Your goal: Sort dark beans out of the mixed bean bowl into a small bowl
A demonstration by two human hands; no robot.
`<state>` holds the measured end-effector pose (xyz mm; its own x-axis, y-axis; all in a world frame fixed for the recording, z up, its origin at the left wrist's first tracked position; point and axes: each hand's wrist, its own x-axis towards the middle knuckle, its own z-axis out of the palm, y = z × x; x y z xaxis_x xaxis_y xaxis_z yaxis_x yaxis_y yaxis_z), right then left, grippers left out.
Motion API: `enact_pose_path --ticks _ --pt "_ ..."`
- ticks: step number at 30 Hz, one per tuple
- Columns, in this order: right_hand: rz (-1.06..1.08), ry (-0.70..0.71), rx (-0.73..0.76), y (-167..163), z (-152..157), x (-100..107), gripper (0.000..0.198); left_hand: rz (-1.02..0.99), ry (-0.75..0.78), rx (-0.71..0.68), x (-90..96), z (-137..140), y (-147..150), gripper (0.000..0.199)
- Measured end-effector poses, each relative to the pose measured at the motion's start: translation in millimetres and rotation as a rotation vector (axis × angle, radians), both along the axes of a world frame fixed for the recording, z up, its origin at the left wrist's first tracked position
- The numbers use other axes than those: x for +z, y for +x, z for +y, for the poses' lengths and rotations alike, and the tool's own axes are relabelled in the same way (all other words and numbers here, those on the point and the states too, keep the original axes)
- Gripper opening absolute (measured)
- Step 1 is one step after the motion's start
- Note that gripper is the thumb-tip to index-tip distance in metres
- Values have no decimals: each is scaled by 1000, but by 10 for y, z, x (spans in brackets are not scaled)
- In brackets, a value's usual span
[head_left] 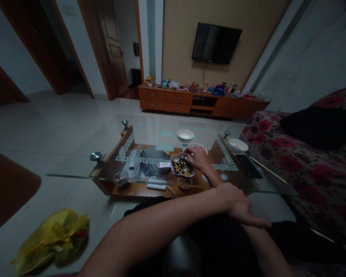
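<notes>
A lilac lobed dish (173, 172) with a handle stands on the glass coffee table (83, 173). It holds a mix of dark bits and pale yellow, bean-like pieces (182, 168). My right hand (198, 157) is over the dish's far right edge, thumb and fingertips pinched together. What lies between them is too small and dark to name. My left forearm crosses in front of me, and my left hand (238, 206) is wrapped round my right forearm, its thumb stretched to the right. A white bowl (198, 146) sits just behind my right hand, partly hidden by it.
Another white bowl (185, 134) stands farther back. To the right are a bowl with some contents (238, 145), a black phone (249, 166) and chopsticks (268, 169). A white power strip (156, 185) shows below the glass edge. A yellow bag (54, 238) lies on the floor.
</notes>
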<state>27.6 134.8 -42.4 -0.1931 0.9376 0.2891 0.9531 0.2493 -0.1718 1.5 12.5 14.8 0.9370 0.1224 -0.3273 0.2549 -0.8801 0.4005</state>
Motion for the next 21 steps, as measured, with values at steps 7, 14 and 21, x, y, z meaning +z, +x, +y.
enact_pose_path --ticks 7,14,21 --pt "-25 12 14 8 20 -53 19 -30 20 11 -53 2 26 102" --pt "138 198 -33 107 24 23 17 -72 62 -8 -38 -47 43 95" --pt "178 389 -177 288 -54 151 23 -50 90 -61 23 -144 114 93"
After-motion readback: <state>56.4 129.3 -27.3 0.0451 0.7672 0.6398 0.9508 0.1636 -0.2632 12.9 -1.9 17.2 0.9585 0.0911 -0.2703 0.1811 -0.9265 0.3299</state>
